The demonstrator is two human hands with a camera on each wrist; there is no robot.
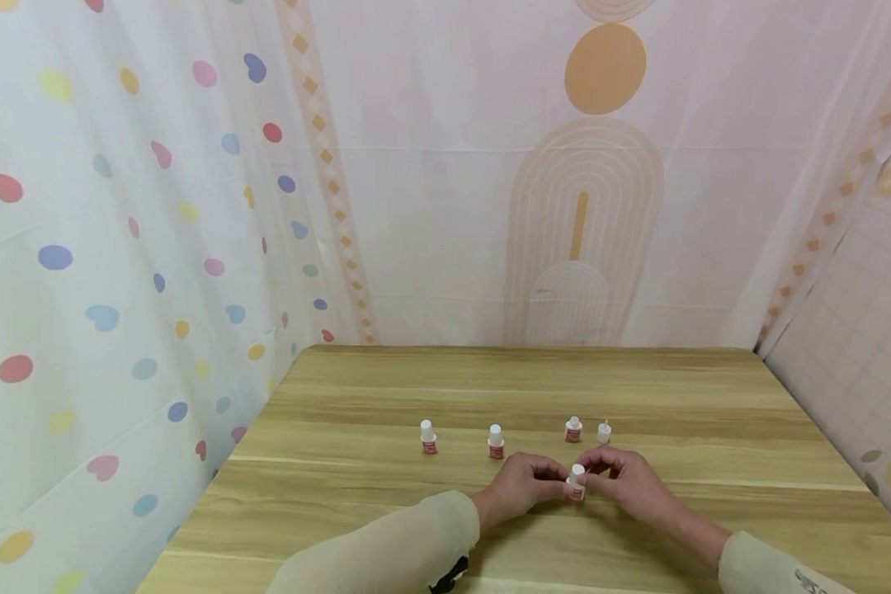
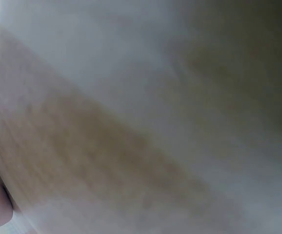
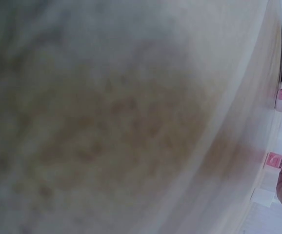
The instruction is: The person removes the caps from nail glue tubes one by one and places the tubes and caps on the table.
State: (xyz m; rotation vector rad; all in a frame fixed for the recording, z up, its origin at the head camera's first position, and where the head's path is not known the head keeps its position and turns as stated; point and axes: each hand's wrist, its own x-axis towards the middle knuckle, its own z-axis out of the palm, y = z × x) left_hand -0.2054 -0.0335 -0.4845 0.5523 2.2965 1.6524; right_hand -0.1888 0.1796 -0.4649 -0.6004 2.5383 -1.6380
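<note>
Pinched between two grips, the small bottle (image 1: pixel 577 483) sits near the front of the worktop (image 1: pixel 386 396), right of its middle. As I read the head view, the left grip (image 1: pixel 518 488) has thumb and fingertips on the lower body, and the right grip (image 1: pixel 631 485) pinches up by the white cap (image 1: pixel 578 470). It looks about upright; whether its base touches the wood I cannot tell, and both wrist views are mostly blur.

I would expect it to be light and stiff, probably plastic, and smooth enough to turn in my fingers if I hold it loosely. It doesn't look fragile, but it is narrow and could tip easily. I'd steady it low on the body and take the cap by its sides, without squeezing hard in case there is liquid inside.

Just beyond the right grip stands a shorter bottle (image 1: pixel 573 430) that seems to lack its cap, and just beside it a loose cap (image 1: pixel 604 433) with a thin tip pointing up. Those two worry me most: a careless knuckle going forward could knock either over. Two capped bottles, the far-left bottle (image 1: pixel 428 438) and the middle bottle (image 1: pixel 496 443), stand apart, the latter near the left knuckles. Nothing lies between the grips and the bottle they hold.
</note>
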